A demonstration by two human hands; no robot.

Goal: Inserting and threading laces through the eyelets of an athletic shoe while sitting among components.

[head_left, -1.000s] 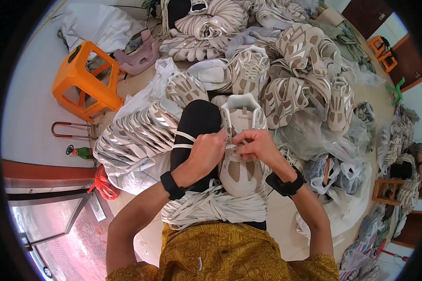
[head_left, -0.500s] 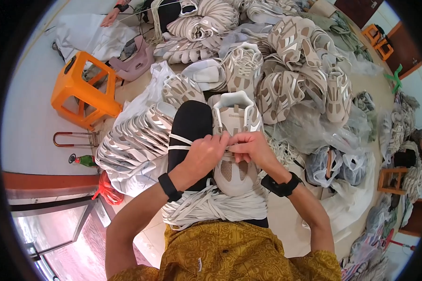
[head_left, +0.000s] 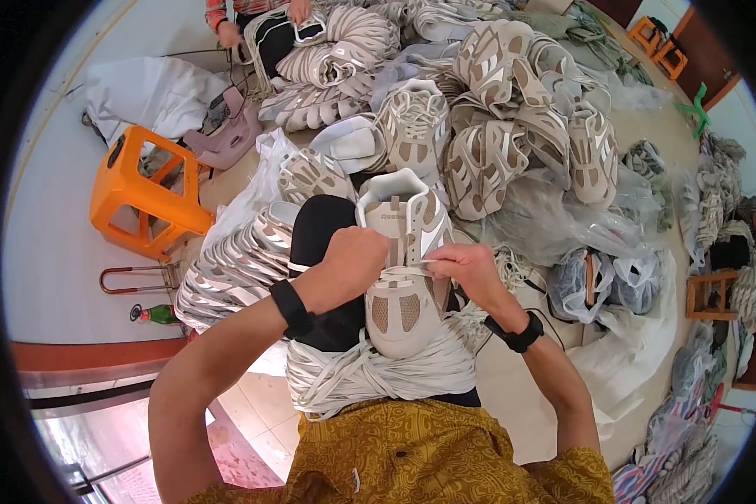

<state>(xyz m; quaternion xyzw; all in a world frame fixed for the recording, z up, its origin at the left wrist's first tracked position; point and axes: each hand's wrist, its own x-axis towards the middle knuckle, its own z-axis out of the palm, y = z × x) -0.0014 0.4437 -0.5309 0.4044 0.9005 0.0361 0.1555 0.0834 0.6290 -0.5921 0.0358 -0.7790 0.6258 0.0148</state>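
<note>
Shoe upper [head_left: 405, 290]: positioned at the wearer's lap, toe toward the body, resting against a bundle of white laces [head_left: 378, 378]. Loose strands beside the toe could snag and drag the bundle along if caught under a pull.

Right hand [head_left: 470, 270]: thumb and forefinger pinched narrow on a white lace [head_left: 423, 260] at the right eyelet row. The pinch appears to be near the fingertips; a sharp tug could let the lace slip out.

Left hand [head_left: 353, 262]: back upward, at the left edge of the upper. Its fingertips are hidden; whether it grips lace cannot be told. Unequal tension between the sides could leave the lace crooked or twisted across the throat. Neither hand visibly clamps the body of the upper, so a sideways pull might tilt it.

Just left, a leaning stack of nested uppers [head_left: 244, 269] could slide if knocked by an elbow. Farther out, a laced upper [head_left: 413, 126] lies on the heap. Beyond, a co-worker's hands [head_left: 300, 10] are well apart; interference appears unlikely.
</note>
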